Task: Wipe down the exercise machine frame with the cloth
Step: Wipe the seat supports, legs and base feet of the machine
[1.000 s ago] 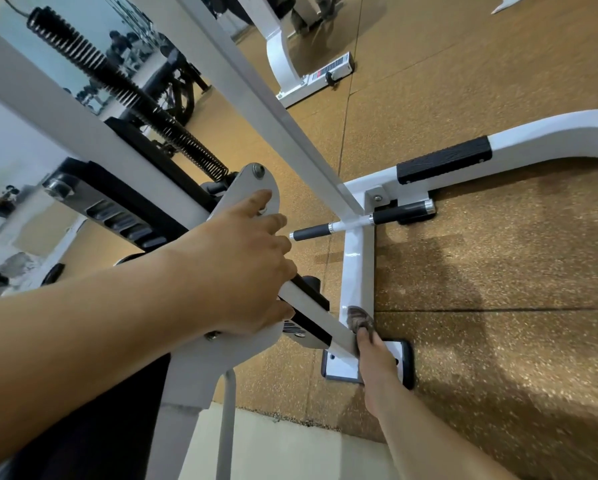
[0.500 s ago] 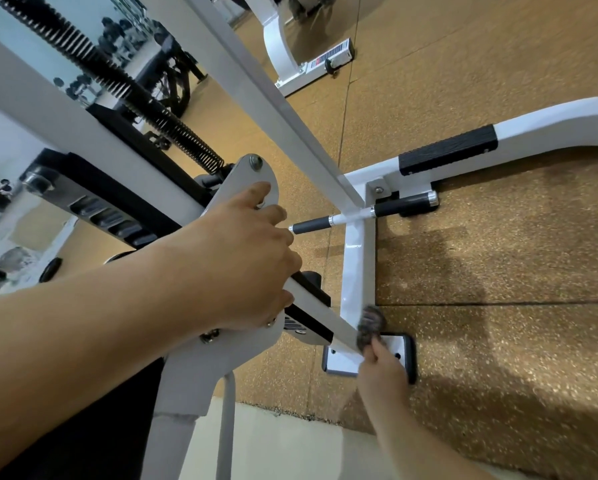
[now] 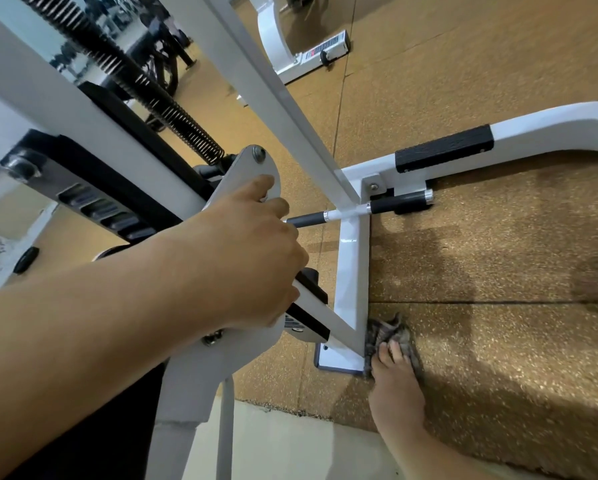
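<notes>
The white exercise machine frame (image 3: 353, 271) stands on the brown floor, with a low base bar running toward a foot plate (image 3: 335, 362). My left hand (image 3: 249, 258) grips a slanted white frame bar near a grey pivot plate (image 3: 252, 174). My right hand (image 3: 394, 382) reaches down to the floor and presses a dark grey cloth (image 3: 391, 332) against the right side of the base bar, close to the foot plate. Its fingers lie on top of the cloth.
A black coil spring (image 3: 145, 88) and a black weight stack (image 3: 93, 199) sit at the upper left. A curved white leg with a black step pad (image 3: 443, 147) extends right. A thin cross handle (image 3: 394, 205) passes through the base. Another white machine (image 3: 301, 57) stands behind.
My right hand moved the cloth from the top of the base bar down to its right side at floor level. My left hand kept its grip on the slanted bar.
</notes>
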The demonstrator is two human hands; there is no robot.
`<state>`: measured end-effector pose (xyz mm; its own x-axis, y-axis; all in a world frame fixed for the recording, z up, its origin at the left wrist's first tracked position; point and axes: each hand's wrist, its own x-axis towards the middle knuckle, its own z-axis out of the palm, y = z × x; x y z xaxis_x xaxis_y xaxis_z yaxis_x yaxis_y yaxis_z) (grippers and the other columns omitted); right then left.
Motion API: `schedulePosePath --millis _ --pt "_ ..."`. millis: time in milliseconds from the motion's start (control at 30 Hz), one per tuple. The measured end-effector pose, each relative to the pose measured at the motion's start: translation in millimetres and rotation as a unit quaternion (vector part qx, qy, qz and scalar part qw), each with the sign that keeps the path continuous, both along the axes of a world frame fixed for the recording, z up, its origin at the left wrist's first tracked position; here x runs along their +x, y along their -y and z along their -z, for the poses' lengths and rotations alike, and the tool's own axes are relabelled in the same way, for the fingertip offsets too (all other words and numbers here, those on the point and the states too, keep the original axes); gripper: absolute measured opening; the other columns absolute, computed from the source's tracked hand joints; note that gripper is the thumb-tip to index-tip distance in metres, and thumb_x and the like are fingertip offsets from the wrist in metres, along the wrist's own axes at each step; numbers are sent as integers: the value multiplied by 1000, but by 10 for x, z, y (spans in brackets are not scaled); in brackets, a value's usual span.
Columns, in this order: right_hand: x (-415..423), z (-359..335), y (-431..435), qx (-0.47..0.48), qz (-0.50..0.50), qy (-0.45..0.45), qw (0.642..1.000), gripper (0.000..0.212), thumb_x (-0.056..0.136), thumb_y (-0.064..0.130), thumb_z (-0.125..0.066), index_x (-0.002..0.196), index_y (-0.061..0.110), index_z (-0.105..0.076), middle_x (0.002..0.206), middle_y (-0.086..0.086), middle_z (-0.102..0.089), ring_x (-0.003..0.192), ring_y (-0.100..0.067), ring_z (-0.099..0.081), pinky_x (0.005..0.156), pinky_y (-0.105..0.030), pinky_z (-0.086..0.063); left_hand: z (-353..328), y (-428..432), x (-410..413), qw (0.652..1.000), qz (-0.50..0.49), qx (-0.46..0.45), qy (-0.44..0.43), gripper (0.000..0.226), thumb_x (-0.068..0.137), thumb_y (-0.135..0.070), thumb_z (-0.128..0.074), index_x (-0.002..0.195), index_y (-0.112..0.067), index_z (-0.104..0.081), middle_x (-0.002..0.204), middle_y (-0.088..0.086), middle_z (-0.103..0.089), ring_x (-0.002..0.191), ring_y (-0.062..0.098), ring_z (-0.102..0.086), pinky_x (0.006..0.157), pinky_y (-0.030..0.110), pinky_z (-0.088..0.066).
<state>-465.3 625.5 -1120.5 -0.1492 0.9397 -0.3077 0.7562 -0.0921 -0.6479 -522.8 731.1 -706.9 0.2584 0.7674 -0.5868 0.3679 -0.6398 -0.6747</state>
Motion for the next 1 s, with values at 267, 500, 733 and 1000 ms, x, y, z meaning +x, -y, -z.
schedulePosePath --millis 267,500,733,1000 --pt "-53 -662 -550 -182 381 -265 867 26 108 21 -46 109 12 -70 99 -8 -66 91 -30 -59 82 -38 -49 10 -16 -12 1000 -5 2 11 48 98 -55 -31 119 -32 -68 117 -8 -69 127 22 -52 118 52 -17" --pt "-162 -463 -130 -115 163 -181 963 33 109 23 -43 132 18 -66 120 -6 -69 109 -28 -62 77 -31 -42 -2 -20 15 1000 -8 -2 5 51 97 -57 -26 120 -34 -66 119 -10 -69 128 20 -51 117 50 -22" --pt "-36 -625 -164 -160 175 -121 964 21 105 25 -47 105 17 -67 89 0 -60 85 -26 -57 70 -33 -46 -16 -8 31 1000 -15 -4 25 56 94 -57 -22 119 -33 -66 116 -10 -69 126 19 -54 117 50 -21" --pt "-335 -830 -504 -274 380 -428 773 37 110 24 -47 144 17 -59 120 -3 -62 108 -25 -56 93 -35 -45 22 -42 -10 999 -19 13 40 51 89 -49 -27 110 -32 -70 104 -7 -72 121 20 -57 113 50 -27"
